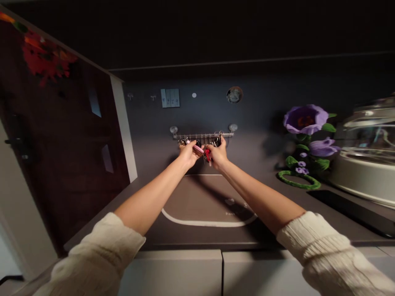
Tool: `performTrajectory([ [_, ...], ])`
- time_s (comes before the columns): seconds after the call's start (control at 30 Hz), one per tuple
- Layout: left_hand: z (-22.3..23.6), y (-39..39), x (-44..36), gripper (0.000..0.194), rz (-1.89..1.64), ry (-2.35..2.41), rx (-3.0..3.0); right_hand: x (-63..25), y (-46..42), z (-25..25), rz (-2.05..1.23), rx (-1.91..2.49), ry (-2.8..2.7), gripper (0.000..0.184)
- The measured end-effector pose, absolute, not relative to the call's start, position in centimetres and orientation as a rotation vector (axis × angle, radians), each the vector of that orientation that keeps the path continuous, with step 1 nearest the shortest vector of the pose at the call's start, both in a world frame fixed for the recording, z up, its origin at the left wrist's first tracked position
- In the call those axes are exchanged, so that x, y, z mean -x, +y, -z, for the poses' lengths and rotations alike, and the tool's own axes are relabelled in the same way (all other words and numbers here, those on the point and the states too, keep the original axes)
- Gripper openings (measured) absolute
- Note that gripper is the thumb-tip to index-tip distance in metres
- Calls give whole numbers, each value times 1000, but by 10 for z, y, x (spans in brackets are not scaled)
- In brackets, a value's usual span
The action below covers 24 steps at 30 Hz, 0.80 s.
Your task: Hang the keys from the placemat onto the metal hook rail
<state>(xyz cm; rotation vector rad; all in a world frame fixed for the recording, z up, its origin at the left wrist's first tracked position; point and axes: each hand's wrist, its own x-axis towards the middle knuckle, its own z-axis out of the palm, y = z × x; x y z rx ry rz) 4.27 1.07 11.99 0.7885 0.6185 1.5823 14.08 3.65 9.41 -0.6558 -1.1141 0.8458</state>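
Observation:
Both my arms reach forward over a dark counter to a metal key rack (202, 134) fixed to the wall by two suction cups. My left hand (189, 153) is closed around a pink key fob (197, 149) under the rack. Just beside it, my right hand (218, 155) is closed on a bunch of keys with a red tag (207, 154) that hangs from the rack's right hooks. The two hands almost touch. More dark keys hang between them, partly hidden by my fingers.
A grey mat with a white outline (206, 205) lies on the counter below the hands. Purple fabric flowers (305, 135) stand at the right, with a glass-lidded appliance (364, 152) beyond. A dark door (61, 135) is at the left. Wall switches (170, 98) sit above the rack.

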Motion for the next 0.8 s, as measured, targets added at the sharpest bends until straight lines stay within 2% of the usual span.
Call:
performTrajectory([
  [0.17, -64, -12, -20, 17, -1430, 875, -912, -148, 9, -40, -846, 886, -1214, 69],
  [0.23, -44, -15, -11, 27, -1402, 984, -1009, -155, 4, -27, -876, 995, -1306, 63],
  [0.43, -10, -22, 17, 33, -1301, 1142, -1387, -188, -3, -20, -798, 1247, -1579, 30],
  [0.53, -8, -27, 27, 31, -1190, 1156, -1618, -203, -9, -23, -777, 1365, -1796, 18],
  [0.63, -20, -31, 33, 36, -1186, 1142, -1655, -210, -15, -33, -689, 1383, -1994, 16],
  [0.7, -36, -32, 34, 30, -1164, 1191, -1678, -211, -17, -46, -625, 1438, -2060, 16],
  [0.8, -69, -36, 33, 21, -1123, 1220, -1752, -208, -23, -72, -789, 1411, -2063, 16],
])
